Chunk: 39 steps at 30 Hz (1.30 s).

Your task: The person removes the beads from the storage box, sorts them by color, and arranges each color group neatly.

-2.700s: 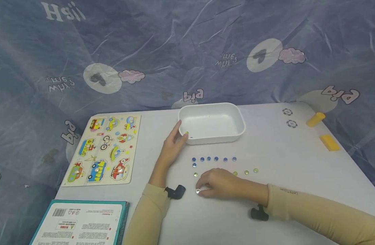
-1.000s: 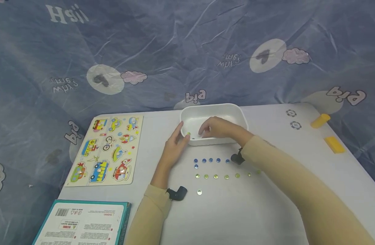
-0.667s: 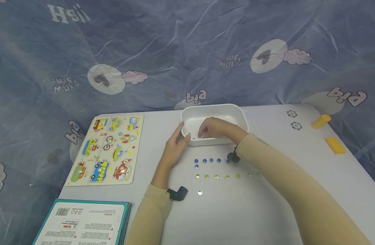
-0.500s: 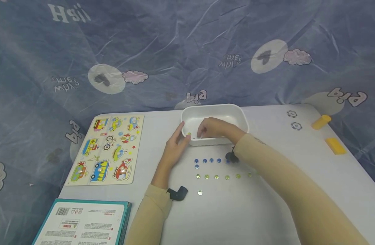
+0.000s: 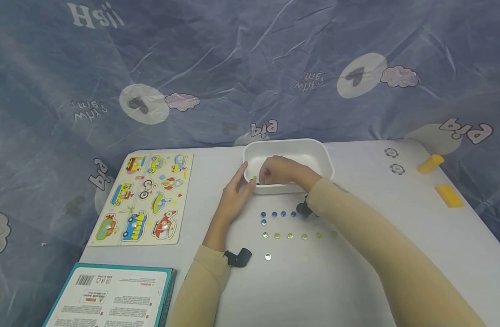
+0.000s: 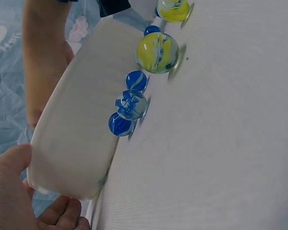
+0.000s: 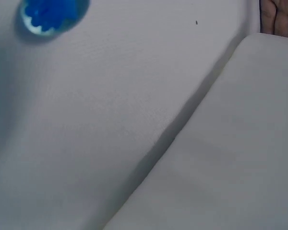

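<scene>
At the left end of a white plastic tub (image 5: 290, 189), my left hand (image 5: 235, 196) grips the wall, thumb over the rim and fingers beneath in the left wrist view. My right hand (image 5: 280, 169) reaches inside, fingers bent down at the near left corner; its fingertips are hidden and I cannot tell whether they hold anything. A yellow-green marble (image 5: 254, 178) shows beside them. In front of the tub lie a row of blue marbles (image 5: 274, 214) with another just below its left end, a row of yellow-green marbles (image 5: 289, 235), and a single pale marble (image 5: 268, 256).
A wooden peg puzzle (image 5: 145, 200) with vehicle pieces lies at the left, above a teal-edged box (image 5: 115, 290). On the far right are a yellow cylinder (image 5: 430, 164), a yellow block (image 5: 449, 195) and two round gear-like marks (image 5: 397, 169). A patterned cloth hangs behind.
My right hand has let go of the pale marble on the table and moved up into the tub, then slid left toward its near corner. My left hand stays on the tub.
</scene>
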Motion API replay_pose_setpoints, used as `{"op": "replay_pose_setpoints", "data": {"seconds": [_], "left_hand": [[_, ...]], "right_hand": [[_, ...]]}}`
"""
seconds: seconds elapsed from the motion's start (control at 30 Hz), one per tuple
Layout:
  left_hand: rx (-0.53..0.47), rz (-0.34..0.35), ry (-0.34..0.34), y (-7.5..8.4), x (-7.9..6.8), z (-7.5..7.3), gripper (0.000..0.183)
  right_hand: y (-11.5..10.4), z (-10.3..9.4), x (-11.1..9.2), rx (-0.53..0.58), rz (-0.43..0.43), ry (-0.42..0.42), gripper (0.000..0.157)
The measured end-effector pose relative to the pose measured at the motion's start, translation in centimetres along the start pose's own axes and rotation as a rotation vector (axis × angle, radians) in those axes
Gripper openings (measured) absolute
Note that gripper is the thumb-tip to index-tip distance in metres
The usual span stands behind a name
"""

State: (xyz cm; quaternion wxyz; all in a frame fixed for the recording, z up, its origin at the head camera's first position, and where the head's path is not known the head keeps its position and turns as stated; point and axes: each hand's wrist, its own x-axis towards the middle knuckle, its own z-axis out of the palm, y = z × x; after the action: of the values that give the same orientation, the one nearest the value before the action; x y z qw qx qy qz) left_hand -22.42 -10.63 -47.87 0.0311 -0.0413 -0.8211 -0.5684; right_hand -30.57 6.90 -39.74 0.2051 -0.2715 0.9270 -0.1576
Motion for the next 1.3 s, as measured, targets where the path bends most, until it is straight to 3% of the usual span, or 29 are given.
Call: {"op": "replay_pose_setpoints", "data": {"seconds": [0.17, 0.37, 0.6, 0.77, 0.9, 1.07, 1.3], "left_hand": [[0.007, -0.001, -0.002, 0.2, 0.0, 0.1, 0.058], [0.003, -0.014, 0.0, 0.3, 0.0, 0.0, 0.059], [0.011, -0.011, 0.003, 0.3, -0.1, 0.0, 0.059], [0.027, -0.007, 0.012, 0.4, -0.1, 0.1, 0.06], [0.022, -0.011, 0.01, 0.4, -0.2, 0.1, 0.061], [0.032, -0.01, 0.011, 0.6, -0.3, 0.2, 0.062], [0.043, 0.003, 0.02, 0.6, -0.3, 0.1, 0.062]], "right_hand": [[0.0, -0.6, -0.5, -0.075, -0.074, 0.121, 0.017], [-0.5, -1.2, -2.7, -0.092, -0.16, 0.252, 0.019], [-1.7, -1.7, -7.1, -0.095, -0.184, 0.337, 0.021], [-2.5, -0.9, -10.7, -0.051, -0.217, 0.373, 0.018], [-2.5, 0.9, -13.2, -0.03, -0.238, 0.354, 0.015], [-2.1, 3.9, -15.5, 0.017, -0.225, 0.272, 0.013], [-1.9, 7.5, -16.4, 0.01, -0.212, 0.187, 0.012]]}}
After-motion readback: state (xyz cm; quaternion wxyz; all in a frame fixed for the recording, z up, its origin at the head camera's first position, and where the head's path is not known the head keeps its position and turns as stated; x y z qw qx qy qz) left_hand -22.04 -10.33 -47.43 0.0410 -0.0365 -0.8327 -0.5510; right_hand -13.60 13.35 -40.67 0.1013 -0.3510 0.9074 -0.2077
